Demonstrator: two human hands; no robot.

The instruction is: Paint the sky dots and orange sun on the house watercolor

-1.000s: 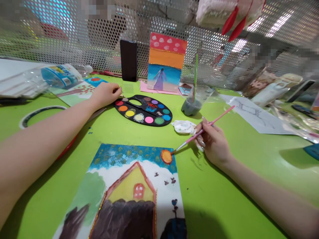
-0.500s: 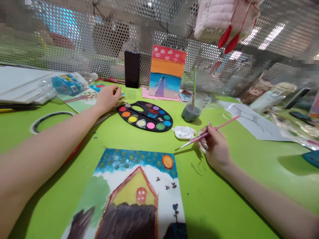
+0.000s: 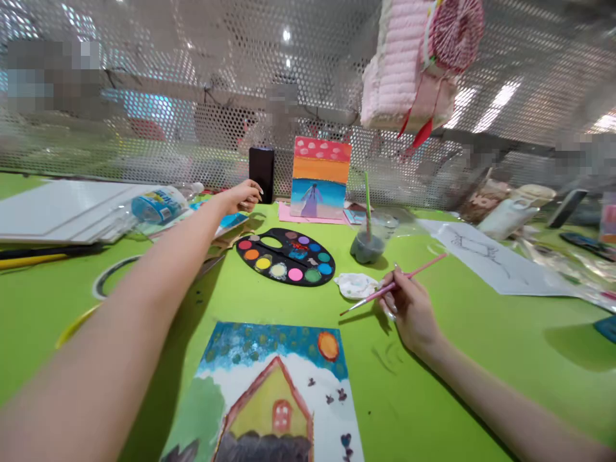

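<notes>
My right hand (image 3: 409,308) is closed on a thin pink paintbrush (image 3: 392,285) whose tip hangs just above the green table, right of the painting. The painting (image 3: 274,398) of a yellow house under a blue sky with an orange sun lies in front of me. My left hand (image 3: 243,194) reaches far forward, raised over the table near a black upright box (image 3: 262,172), fingers curled; I cannot make out anything in them. A black oval paint palette (image 3: 286,256) with coloured wells sits between the two hands.
A water cup (image 3: 368,242) with a green brush stands behind a stained rag (image 3: 356,285). A small propped painting (image 3: 320,176) leans on the mesh wall. White boards (image 3: 58,208) and a plastic bottle (image 3: 158,204) lie left; a sketch sheet (image 3: 486,256) and clutter lie right.
My left hand lifted from beside the palette and moved forward toward the black box. My right hand drew the brush off the orange sun and back to the right. The view tilted up.
</notes>
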